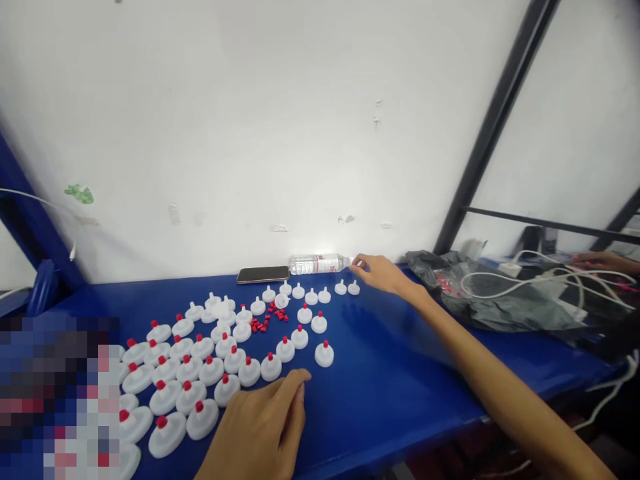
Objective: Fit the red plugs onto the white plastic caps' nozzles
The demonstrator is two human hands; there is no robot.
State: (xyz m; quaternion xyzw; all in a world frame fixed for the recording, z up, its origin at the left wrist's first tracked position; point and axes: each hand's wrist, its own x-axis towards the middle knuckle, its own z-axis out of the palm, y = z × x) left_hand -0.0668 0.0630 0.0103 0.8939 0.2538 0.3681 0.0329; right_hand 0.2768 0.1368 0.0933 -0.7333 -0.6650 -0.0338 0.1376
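My right hand (379, 272) reaches to the back of the blue table, its fingers pinched at the capped end of a clear plastic water bottle (327, 264) lying on its side by the wall. At the front, my left hand (265, 427) is closed, back upward, with thumb and forefinger near each other; anything in them is hidden. Left of it stand many white round caps with spouts, several topped with red tips, such as this white cap (324, 355). Loose red tips (259, 325) lie in a small pile among them. Bare-spouted white caps (311, 296) line the back.
A phone (263, 275) lies by the wall beside the bottle. At the right are a dark plastic bag (505, 313), white cables (500, 283) and another person's hand (607, 261). A black metal post (493, 133) rises behind the bag.
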